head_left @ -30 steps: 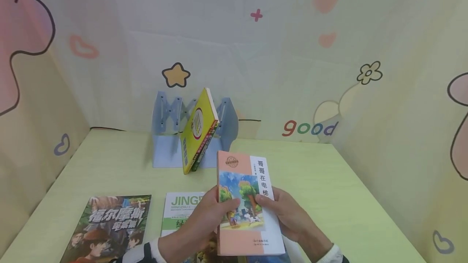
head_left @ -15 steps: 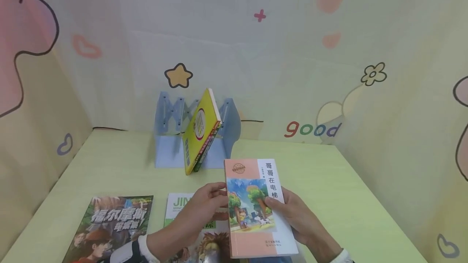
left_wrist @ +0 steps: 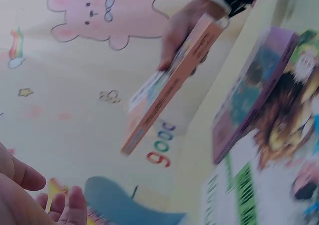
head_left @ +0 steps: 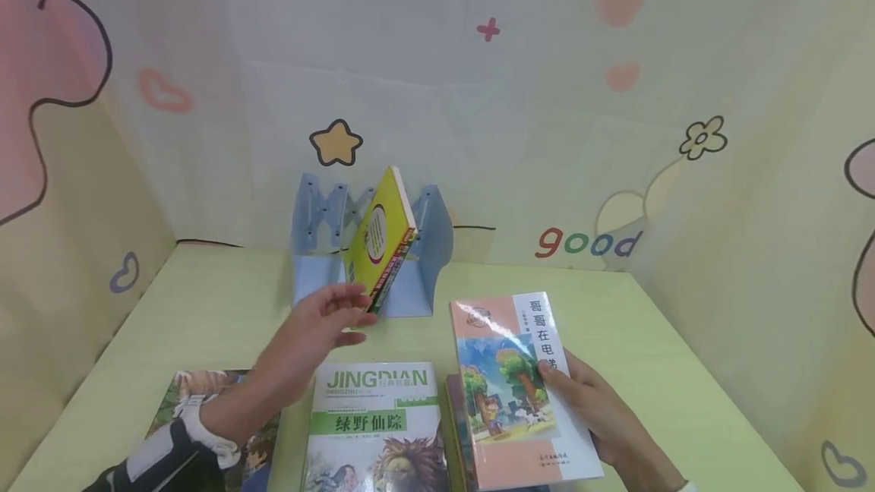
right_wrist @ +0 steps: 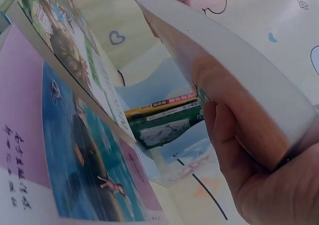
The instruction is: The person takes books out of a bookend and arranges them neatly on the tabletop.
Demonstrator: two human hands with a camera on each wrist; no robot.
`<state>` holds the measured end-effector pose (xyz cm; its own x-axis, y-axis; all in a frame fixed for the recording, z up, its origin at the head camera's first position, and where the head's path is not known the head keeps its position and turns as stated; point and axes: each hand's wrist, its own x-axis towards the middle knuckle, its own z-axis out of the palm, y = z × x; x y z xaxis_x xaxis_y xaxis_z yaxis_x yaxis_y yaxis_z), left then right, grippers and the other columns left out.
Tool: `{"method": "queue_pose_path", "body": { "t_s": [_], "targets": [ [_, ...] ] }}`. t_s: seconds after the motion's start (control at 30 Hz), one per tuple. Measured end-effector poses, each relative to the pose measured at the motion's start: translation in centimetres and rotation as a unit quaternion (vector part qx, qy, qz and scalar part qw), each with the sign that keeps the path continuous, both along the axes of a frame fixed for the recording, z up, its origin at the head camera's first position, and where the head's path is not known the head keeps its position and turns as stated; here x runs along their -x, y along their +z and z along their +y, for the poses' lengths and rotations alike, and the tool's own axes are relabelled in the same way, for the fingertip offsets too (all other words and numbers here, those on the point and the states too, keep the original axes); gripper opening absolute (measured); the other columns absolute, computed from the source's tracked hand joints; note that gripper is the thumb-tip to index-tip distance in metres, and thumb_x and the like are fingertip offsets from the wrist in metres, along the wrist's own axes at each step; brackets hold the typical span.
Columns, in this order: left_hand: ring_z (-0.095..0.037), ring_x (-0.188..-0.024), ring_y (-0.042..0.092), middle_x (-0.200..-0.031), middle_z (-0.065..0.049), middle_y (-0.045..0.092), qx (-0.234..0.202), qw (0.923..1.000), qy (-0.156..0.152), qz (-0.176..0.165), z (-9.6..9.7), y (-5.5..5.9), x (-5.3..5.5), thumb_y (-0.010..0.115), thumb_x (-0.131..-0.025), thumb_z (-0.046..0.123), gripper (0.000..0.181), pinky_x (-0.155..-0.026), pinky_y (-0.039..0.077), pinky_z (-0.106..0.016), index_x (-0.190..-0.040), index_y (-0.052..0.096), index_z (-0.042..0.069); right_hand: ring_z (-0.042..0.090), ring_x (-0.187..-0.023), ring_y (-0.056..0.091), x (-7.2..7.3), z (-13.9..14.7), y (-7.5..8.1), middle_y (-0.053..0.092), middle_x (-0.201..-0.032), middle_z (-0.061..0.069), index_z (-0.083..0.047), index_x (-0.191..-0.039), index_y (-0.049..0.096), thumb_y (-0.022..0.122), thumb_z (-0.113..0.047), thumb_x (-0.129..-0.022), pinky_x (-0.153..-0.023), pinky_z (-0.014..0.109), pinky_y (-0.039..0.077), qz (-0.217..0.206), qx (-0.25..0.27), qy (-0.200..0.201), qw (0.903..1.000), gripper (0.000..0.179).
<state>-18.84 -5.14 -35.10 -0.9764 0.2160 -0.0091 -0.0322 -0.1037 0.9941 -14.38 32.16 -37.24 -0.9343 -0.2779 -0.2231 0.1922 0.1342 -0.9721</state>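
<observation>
My right hand grips a paperback book with a pink and white cover, thumb on the front and fingers behind. In the right wrist view its white page edge faces the camera. My left hand reaches forward with loosely bent fingers and holds nothing. Its fingertips overlap the lower part of a yellow book in the head view; whether they touch it I cannot tell. That book leans to the right, with a green-spined book against it, in a blue expanding book rack.
A white and green book lies on the table in front. To its right a purple-edged book is partly under the held one. At left, a dark comic-style book is partly covered by my left forearm. A patterned curtain stands behind the table.
My left hand has let go of the pink and white book and moved forward and left towards the rack. My right hand has carried the book a little to the right.
</observation>
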Motion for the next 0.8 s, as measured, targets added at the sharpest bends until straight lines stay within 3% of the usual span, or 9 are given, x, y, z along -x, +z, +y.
{"method": "queue_pose_path", "body": {
  "t_s": [0.23,0.3,0.47,0.6,0.8],
  "targets": [
    [-0.03,-0.135,0.052,-0.149,-0.017,0.048,0.076,0.9914,0.088,0.06,-3.6,2.1,2.2,0.045,-0.11,0.012,0.045,-0.112,0.045,-0.043,-0.153,0.039,0.0,0.033,-0.097,0.075,-0.6,1.6,0.4,0.072,-0.115,0.015,-0.011,-0.166,0.006,0.042,-0.039,-0.112,-0.078,0.048,0.062,-0.006,-0.007,-0.023,0.9997,0.071],
    [-0.029,-0.135,0.052,-0.149,-0.017,0.048,0.09,0.9848,0.12,0.088,-4.6,2.6,2.8,0.044,-0.111,0.013,0.045,-0.111,0.045,-0.042,-0.154,0.038,0.001,0.032,-0.095,0.075,-0.8,2.0,0.3,0.072,-0.113,0.014,-0.009,-0.166,0.006,0.042,-0.038,-0.112,-0.078,0.047,0.062,-0.008,-0.006,-0.023,0.9997,0.071],
    [-0.029,-0.133,0.052,-0.146,-0.016,0.051,0.148,0.9596,0.189,0.147,-6.4,3.3,4.8,0.045,-0.111,0.022,0.047,-0.108,0.048,-0.038,-0.153,0.041,0.002,0.031,-0.092,0.075,-1.2,3.0,0.0,0.073,-0.109,0.014,-0.007,-0.165,0.006,0.044,-0.038,-0.112,-0.077,0.047,0.062,-0.008,-0.025,-0.03,0.9992,0.072],
    [-0.035,-0.137,0.048,-0.15,-0.02,0.048,0.186,0.9515,0.188,0.157,-7.3,3.4,6.2,0.045,-0.11,0.022,0.05,-0.11,0.045,-0.05,-0.154,0.038,0.0,0.036,-0.094,0.075,-1.4,3.8,0.0,0.071,-0.111,0.017,-0.008,-0.165,0.006,0.045,-0.039,-0.111,-0.078,0.051,0.061,-0.017,-0.026,-0.03,0.9991,0.074],
    [-0.044,-0.143,0.04,-0.156,-0.027,0.038,0.218,0.954,0.149,0.143,-8.2,3.1,8.3,0.045,-0.109,0.023,0.059,-0.112,0.039,-0.059,-0.159,0.027,-0.004,0.033,-0.089,0.075,-1.7,4.1,-0.5,0.071,-0.105,0.016,0.001,-0.162,0.01,0.045,-0.034,-0.112,-0.076,0.051,0.062,0.001,-0.04,-0.017,0.999,0.07]
  ]
}}
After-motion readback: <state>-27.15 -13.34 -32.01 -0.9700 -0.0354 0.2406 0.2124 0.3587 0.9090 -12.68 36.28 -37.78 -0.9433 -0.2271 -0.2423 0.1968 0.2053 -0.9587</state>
